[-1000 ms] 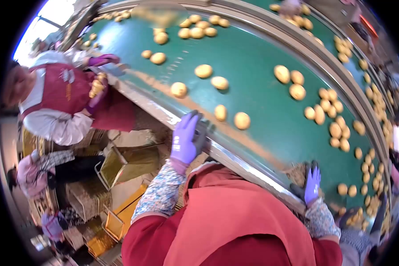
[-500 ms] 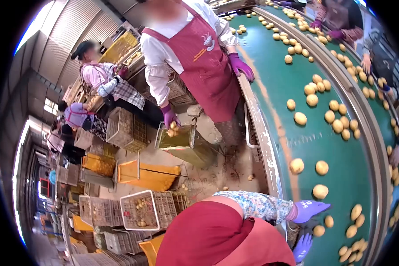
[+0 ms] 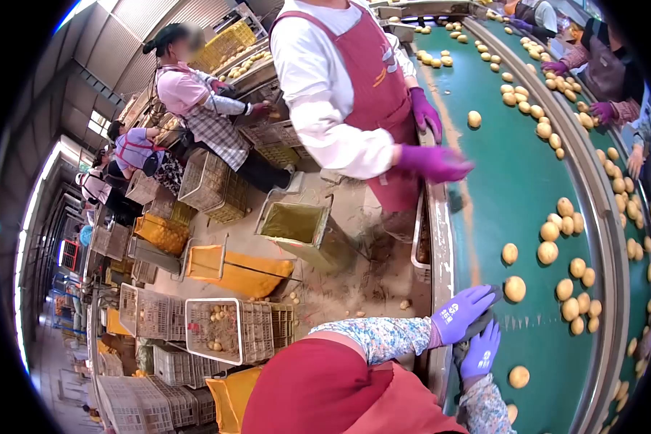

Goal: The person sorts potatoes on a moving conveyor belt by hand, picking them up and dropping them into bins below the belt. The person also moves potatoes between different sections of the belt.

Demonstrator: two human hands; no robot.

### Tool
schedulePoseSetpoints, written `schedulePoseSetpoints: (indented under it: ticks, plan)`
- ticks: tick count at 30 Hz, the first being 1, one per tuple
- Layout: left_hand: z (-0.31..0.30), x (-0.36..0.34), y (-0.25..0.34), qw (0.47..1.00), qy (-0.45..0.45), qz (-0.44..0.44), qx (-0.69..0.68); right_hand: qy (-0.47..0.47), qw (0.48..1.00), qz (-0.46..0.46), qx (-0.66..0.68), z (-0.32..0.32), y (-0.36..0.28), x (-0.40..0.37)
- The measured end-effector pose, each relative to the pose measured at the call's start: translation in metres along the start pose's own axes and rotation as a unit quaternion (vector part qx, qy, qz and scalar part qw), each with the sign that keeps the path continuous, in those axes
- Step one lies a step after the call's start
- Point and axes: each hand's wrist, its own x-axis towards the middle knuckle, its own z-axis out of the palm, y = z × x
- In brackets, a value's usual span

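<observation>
My left hand (image 3: 461, 315), in a lavender glove with dark fingertips, reaches over the near edge of the green belt (image 3: 513, 347), its fingers stretched out. Just below it, my right hand (image 3: 482, 351) wears a matching glove, with its fingers extended up toward the left palm. The hands overlap or nearly touch, and no potato shows in either; the space between them is partly hidden. Nearest to them on the belt are a potato (image 3: 514, 288) and, lower down, another potato (image 3: 518, 377).
Across the belt's corner stands a person in a red apron (image 3: 372, 72), one purple-gloved hand (image 3: 437, 163) over the belt edge. A metal divider (image 3: 593, 195) borders the belt. Crates (image 3: 217, 329), an open green bag (image 3: 294, 221) and an orange sack (image 3: 257, 273) stand left.
My left hand has moved left and up, and my right hand has come up beside it. The other person's gloved hand has swung from the bag to the belt edge. The view has shifted.
</observation>
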Motion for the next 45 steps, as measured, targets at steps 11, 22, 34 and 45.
schedulePoseSetpoints:
  ticks: [11, 22, 34, 45]
  plan:
    - [-0.012, 0.014, -0.016, 1.000, -0.012, 0.011, -0.014, -0.012, 0.981, 0.085, 0.173, 0.008, -0.008, 0.073]
    - [-0.041, 0.008, -0.035, 1.000, 0.024, -0.012, 0.016, 0.092, 0.996, -0.009, -0.014, 0.003, 0.002, 0.026]
    - [-0.003, -0.094, -0.001, 0.924, 0.091, -0.190, -0.320, 0.125, 0.909, 0.197, 0.347, -0.016, 0.018, -0.017]
    - [0.019, -0.010, -0.096, 0.318, 0.087, -0.116, -0.937, 0.086, 0.924, 0.091, 0.361, 0.011, -0.081, 0.160]
